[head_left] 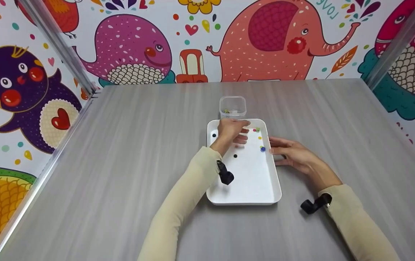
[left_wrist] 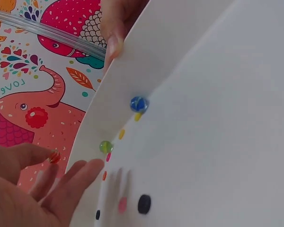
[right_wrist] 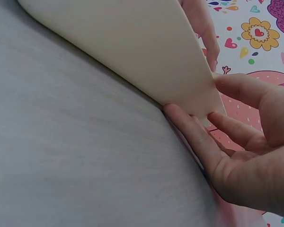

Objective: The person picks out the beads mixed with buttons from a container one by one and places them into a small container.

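Note:
My left hand (head_left: 230, 131) reaches over the far end of a white tray (head_left: 243, 188), its thumb and a finger pinching a small red-orange marble (left_wrist: 55, 156). Its other fingers hang extended above the tray floor. Inside the tray lie a blue marble (left_wrist: 139, 104) and a green marble (left_wrist: 106, 146) along the right wall. Several small flat beads lie there too, among them a black bead (left_wrist: 144, 204), a pink bead (left_wrist: 122, 205) and a yellow bead (left_wrist: 121, 134). My right hand (head_left: 298, 156) rests its fingertips against the tray's right outer wall, its fingers fairly straight.
Just beyond the tray's far edge stands a clear plastic container (head_left: 233, 105) with a few small bits in it. The grey wood-grain table (head_left: 138, 163) stretches around the tray. Cartoon-printed panels (head_left: 135, 47) with metal corner posts enclose its back and sides.

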The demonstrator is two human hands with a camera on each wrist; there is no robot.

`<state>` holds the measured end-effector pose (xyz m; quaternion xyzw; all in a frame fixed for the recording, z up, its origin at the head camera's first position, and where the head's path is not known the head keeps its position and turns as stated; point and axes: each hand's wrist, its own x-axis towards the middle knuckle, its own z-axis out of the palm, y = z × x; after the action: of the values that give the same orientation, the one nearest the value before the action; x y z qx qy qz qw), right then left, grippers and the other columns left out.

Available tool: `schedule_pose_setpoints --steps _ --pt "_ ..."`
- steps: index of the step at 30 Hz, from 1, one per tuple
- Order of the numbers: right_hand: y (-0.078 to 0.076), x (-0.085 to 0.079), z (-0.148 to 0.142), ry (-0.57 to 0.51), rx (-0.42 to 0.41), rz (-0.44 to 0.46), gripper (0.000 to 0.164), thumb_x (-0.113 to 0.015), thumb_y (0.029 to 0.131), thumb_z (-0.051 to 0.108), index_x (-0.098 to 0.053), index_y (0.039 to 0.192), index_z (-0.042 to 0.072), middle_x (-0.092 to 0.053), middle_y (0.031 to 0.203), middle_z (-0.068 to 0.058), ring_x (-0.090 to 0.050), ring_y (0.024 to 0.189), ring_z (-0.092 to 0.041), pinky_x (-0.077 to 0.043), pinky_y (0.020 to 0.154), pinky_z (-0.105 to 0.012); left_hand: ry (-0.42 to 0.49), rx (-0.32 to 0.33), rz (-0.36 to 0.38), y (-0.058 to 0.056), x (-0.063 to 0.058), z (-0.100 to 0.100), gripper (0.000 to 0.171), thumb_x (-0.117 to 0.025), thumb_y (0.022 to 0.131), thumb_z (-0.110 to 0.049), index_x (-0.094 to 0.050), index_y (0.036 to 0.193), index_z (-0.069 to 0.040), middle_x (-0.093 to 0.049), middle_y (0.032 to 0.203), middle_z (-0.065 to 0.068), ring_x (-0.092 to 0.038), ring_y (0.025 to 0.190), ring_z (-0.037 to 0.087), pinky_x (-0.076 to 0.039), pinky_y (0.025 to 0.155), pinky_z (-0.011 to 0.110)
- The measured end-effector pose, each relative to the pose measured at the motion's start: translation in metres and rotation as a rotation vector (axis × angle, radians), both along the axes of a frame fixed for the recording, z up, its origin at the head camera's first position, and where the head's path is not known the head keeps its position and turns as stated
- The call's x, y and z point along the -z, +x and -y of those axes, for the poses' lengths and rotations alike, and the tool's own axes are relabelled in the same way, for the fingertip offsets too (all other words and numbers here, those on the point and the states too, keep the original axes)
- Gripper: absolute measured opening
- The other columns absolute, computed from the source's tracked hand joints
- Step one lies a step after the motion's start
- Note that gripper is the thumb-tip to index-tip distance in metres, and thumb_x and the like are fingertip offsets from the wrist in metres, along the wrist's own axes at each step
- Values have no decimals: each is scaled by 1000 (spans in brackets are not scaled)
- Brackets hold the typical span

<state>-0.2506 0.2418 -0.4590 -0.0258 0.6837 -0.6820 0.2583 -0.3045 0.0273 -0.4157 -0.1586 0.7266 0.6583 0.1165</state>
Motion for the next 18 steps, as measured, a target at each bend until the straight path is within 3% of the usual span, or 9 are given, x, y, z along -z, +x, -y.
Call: schedule_pose_setpoints --steps 11,18 --pt "0 0 -1 6 -6 -11 74 -61 98 11 -20 158 0 -22 164 -23 -59 114 -7 -59 94 -34 -3 18 -34 -4 -10 16 21 -74 87 -16 -70 101 0 -77 96 22 -76 82 36 -62 52 35" --pt "0 1 1 -1 8 4 73 -63 96 10 -24 158 1 -29 162 -20 -62 113 -7 -60 92 -34 -3 21 -45 -7 -14 25 21 -73 89 -18 -74 103 -2 -77 94 21 -77 75 32 -63 53 34"
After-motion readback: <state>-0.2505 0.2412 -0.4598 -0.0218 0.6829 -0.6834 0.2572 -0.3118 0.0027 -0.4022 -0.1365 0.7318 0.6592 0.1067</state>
